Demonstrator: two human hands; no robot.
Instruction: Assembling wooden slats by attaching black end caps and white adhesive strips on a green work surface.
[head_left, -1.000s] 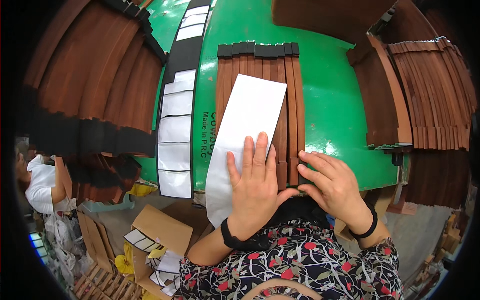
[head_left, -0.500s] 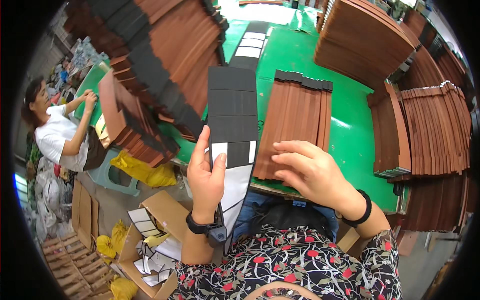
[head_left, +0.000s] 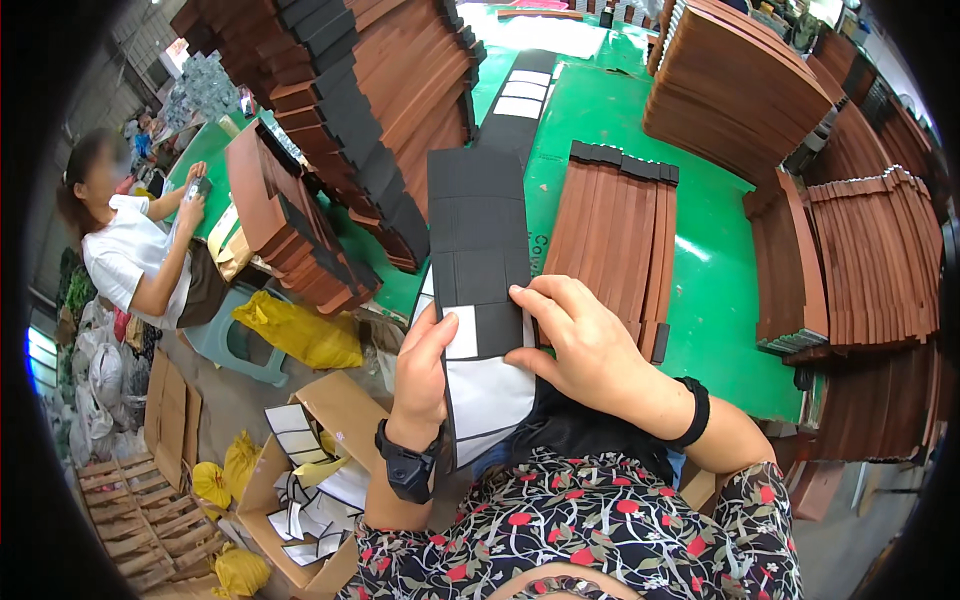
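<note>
**Backing Peel on the Black Sheet: Status**

Lifted clear of the table since the picture a second ago, the black sheet now stands nearly upright in front of us, where it then lay flat, white side up, on the fanned brown boards under both palms. Half a second ago it was already raised in much the same pose; our view has since swung slightly.

We hold the sheet in both hands. The left hand grips its left edge, thumb on the face and fingers wrapped behind. The right hand pinches at the sheet's middle, thumb and forefinger pressed together at the boundary between black and white.

Judged progress: the upper part shows bare black squares, while the lower part still carries white backing paper. We judge the peel partly done, with the lower white section left.

Spent white strips fill the cardboard box on the floor at lower left. Stacks of brown boards surround the table, and another person in a white top works at the far left.
</note>
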